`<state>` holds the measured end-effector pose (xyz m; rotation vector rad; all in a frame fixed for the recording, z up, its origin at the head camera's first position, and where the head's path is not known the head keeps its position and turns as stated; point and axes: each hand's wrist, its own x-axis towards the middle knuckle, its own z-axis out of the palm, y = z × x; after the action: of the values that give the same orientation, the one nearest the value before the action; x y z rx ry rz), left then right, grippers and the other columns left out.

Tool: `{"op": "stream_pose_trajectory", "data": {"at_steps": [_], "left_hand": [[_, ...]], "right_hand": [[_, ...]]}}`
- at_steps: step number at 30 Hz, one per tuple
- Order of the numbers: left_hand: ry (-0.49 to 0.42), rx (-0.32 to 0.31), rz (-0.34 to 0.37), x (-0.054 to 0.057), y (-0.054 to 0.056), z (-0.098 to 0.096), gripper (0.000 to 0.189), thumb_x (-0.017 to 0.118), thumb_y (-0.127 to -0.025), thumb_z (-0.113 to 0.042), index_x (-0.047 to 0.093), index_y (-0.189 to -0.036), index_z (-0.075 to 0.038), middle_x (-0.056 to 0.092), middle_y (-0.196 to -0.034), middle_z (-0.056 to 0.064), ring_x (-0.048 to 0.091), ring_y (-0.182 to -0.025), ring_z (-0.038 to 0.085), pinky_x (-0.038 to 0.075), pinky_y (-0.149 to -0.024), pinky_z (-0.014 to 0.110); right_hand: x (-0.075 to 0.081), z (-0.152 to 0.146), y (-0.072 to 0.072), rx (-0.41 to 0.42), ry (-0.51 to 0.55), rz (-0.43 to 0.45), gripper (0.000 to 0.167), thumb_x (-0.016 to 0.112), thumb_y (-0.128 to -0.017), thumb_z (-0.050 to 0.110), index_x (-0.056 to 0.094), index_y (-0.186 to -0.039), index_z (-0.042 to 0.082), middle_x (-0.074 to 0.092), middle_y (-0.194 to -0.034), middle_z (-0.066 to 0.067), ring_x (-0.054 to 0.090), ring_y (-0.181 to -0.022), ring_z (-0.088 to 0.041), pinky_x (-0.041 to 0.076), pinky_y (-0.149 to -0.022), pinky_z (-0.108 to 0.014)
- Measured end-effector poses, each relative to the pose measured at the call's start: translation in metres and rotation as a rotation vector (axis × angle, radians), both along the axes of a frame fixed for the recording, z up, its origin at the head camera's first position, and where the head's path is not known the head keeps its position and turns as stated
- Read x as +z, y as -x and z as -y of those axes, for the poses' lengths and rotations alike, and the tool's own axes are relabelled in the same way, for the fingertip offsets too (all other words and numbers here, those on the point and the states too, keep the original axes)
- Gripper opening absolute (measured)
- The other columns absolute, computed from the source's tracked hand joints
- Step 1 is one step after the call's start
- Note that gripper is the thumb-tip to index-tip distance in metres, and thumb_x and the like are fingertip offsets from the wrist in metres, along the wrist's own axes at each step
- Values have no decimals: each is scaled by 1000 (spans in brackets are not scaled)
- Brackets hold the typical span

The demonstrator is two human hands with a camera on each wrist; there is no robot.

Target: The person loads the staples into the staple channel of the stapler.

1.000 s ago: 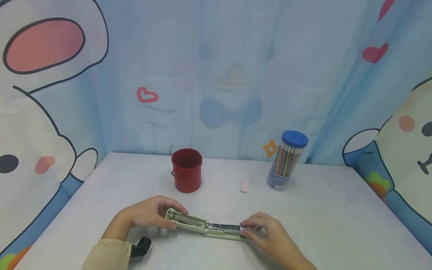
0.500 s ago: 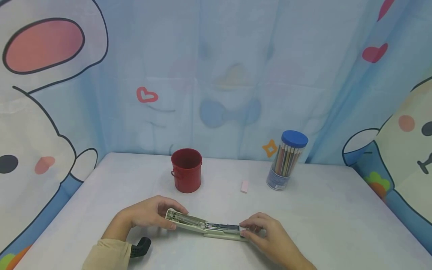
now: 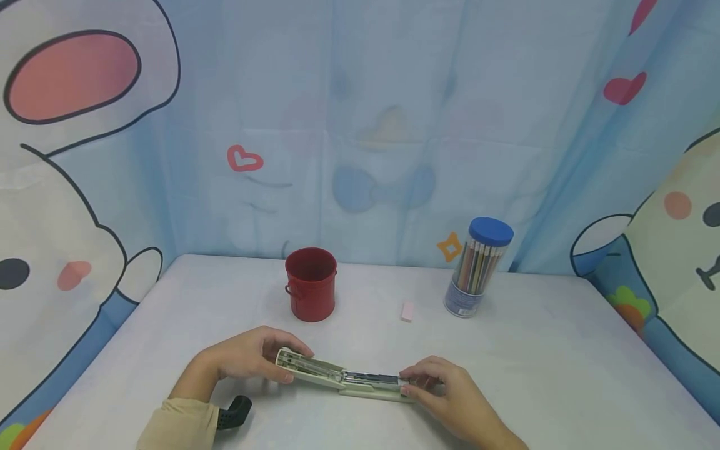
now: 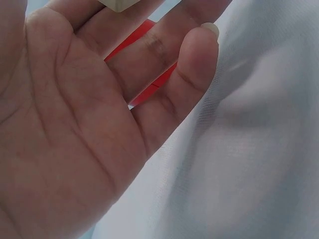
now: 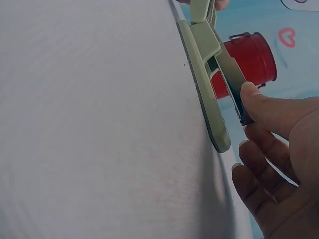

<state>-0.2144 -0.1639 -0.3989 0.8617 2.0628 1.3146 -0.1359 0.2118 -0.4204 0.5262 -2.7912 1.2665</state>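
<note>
A pale green stapler (image 3: 315, 371) lies spread open near the front of the table, its cover folded back to the left and its inner metal parts facing up. My left hand (image 3: 253, 357) holds the cover's far end between thumb and fingers; a corner of the cover (image 4: 118, 4) shows at the top of the left wrist view. With thumb and index finger, my right hand (image 3: 444, 389) pinches the end of the staple magazine (image 5: 234, 82). In the right wrist view, the magazine stands raised off the stapler's base (image 5: 212, 109), with a gap between.
Behind the stapler stands a small red bucket (image 3: 312, 295). A pale pink eraser (image 3: 407, 310) lies right of it, and a blue-lidded jar of pencils (image 3: 478, 269) is farther right. A printed blue curtain (image 3: 382, 125) hangs along the table's back edge. A black device (image 3: 235, 412) sits at the left wrist.
</note>
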Motion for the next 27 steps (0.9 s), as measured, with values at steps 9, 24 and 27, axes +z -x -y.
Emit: {"op": "stream_pose_trajectory", "data": {"at_steps": [9,24,27], "left_hand": [[0,-5,-14,0,0,1,41,78,-86,-15,70,-126,-15,64,-126,2,54,-62,12,44,-60,25],[10,3,-14,1,-1,1,41,78,-85,-14,70,-126,-16,65,-123,2,58,-64,15,46,-60,26],[6,6,-9,1,-2,1,42,79,-85,-14,70,-126,-15,65,-123,3,59,-65,16,46,-61,26]], "right_hand": [[-4,-2,0,-3,41,15,26,82,-84,34,75,-104,18,65,-90,11,60,-82,-8,53,-74,-25],[-12,-16,4,-15,-18,1,40,88,-72,45,75,-104,24,68,-103,16,61,-93,-7,52,-83,-28],[-14,-17,5,-27,-25,19,39,88,-72,45,76,-103,25,68,-102,16,60,-92,-7,51,-82,-27]]}}
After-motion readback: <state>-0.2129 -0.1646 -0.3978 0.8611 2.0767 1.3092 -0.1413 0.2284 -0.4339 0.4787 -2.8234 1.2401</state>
